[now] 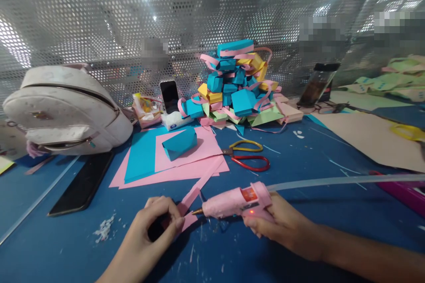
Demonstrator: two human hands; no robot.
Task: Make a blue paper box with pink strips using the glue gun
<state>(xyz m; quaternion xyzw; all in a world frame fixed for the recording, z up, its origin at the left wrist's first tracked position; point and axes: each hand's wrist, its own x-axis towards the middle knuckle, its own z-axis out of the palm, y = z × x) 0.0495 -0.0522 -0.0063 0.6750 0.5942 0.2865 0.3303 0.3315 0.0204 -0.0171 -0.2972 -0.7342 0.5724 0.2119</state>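
My left hand point(159, 221) pinches a pink paper strip point(195, 190) between thumb and fingers, low over the table. A short end of the strip sticks out to the right of the fingertips. My right hand point(282, 223) is wrapped round the handle of a pink glue gun point(229, 201), whose small light glows orange. Its metal nozzle points left, at the short strip end; whether it touches I cannot tell. A long clear glue stick point(332, 182) runs out of the gun's back to the right. Beyond the hands lies a folded blue paper piece point(179, 143) on pink sheets point(212, 170).
Scissors point(250, 154) with yellow and red handles lie beyond the gun. A pile of folded paper boxes point(242, 97) stands at the back. To the left are a white backpack point(69, 110) and a black phone point(83, 183). A dark-capped bottle point(318, 84) stands back right.
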